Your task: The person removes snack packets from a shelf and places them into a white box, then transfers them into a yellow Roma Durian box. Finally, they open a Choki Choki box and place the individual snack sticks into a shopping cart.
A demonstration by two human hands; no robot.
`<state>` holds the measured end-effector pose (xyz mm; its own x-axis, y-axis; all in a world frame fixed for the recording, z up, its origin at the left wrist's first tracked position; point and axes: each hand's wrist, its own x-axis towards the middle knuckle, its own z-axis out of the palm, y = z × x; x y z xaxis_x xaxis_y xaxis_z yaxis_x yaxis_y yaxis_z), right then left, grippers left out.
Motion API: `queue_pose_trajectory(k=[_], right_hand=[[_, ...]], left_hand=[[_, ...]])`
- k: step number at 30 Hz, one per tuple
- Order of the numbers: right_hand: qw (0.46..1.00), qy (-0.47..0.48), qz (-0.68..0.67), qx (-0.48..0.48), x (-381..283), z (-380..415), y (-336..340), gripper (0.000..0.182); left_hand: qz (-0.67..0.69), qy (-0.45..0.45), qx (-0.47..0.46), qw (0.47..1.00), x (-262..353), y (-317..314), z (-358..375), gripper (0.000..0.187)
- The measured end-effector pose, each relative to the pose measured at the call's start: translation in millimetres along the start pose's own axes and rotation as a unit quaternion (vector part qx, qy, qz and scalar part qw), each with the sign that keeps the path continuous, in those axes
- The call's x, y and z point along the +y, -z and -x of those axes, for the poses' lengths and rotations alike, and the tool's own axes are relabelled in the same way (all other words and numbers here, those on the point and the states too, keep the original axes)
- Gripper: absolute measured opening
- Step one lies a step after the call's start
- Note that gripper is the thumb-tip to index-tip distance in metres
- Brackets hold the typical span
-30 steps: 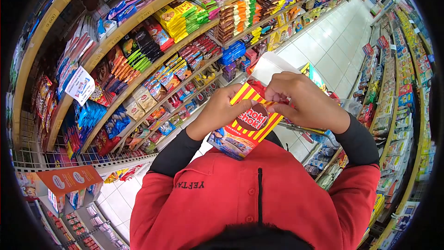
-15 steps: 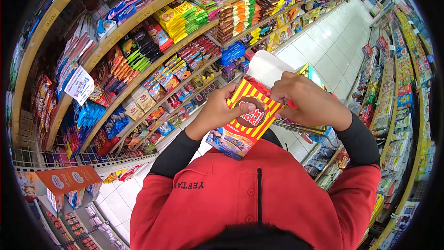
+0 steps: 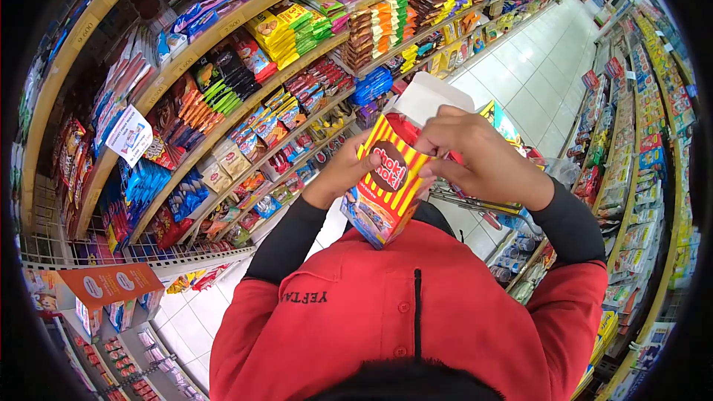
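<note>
1. Choki Choki box (image 3: 380, 191): tilted, lid up, in front of your chest. Your left hand (image 3: 340, 169) has it pinched, thumb on the front face; the other fingers are mostly hidden behind it.
2. Your right hand (image 3: 479, 150): fingers curled over the open top's right corner, thumb by the right edge. Fingertips partly blocked, can't tell if they're pinching anything.
3. Red contents (image 3: 403, 129) show in the opening; your right fingers cover part, can't make out what they are.
4. White lid flap (image 3: 434, 95) stands behind the opening, lower edge partly hidden by your hand.
5. Box bottom is near your red shirt (image 3: 356, 319); can't tell if touching.
6. Metal rails (image 3: 512, 212) beyond your right wrist, mostly blocked.
7. Stocked shelves (image 3: 223, 30) on your left, cut off by the dark lens rim. Far aisle end too small to read.
</note>
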<state>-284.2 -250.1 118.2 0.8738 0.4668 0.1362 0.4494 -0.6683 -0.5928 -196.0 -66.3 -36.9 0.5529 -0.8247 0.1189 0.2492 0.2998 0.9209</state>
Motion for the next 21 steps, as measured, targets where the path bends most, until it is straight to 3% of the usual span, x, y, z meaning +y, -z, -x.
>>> queue_pose_trajectory(k=[2, 6, 9, 15, 18, 20, 21], right_hand=[[0.994, 0.033, 0.099, 0.042, -10.2, -9.0, -0.3, 0.017], [0.985, 0.073, 0.141, 0.069, -21.8, -18.0, 2.9, 0.019], [0.985, 0.058, 0.143, 0.074, -23.0, -19.5, 0.9, 0.019], [0.987, 0.050, 0.133, 0.074, -21.5, -21.6, 4.2, 0.019], [0.991, 0.042, 0.124, 0.035, -17.3, -21.8, 7.1, 0.024], [0.990, -0.041, 0.122, -0.064, -19.5, -23.5, 8.8, 0.025], [0.990, -0.040, 0.122, -0.066, -18.6, -24.0, 8.1, 0.025]], left_hand=[[0.050, 0.012, -0.006, 0.999, -10.8, -1.6, -4.4, 0.083], [0.089, -0.043, 0.083, 0.992, -6.2, -24.8, -3.7, 0.092], [0.014, -0.173, 0.045, 0.984, -6.1, -38.0, 5.2, 0.111], [-0.051, -0.116, 0.068, 0.990, 14.9, -53.7, 18.2, 0.099], [-0.073, -0.105, 0.044, 0.991, 14.2, -52.6, 20.6, 0.094], [-0.062, -0.076, 0.021, 0.995, 16.2, -59.0, 21.5, 0.089], [-0.043, -0.068, 0.023, 0.996, 16.5, -63.5, 21.6, 0.083]])
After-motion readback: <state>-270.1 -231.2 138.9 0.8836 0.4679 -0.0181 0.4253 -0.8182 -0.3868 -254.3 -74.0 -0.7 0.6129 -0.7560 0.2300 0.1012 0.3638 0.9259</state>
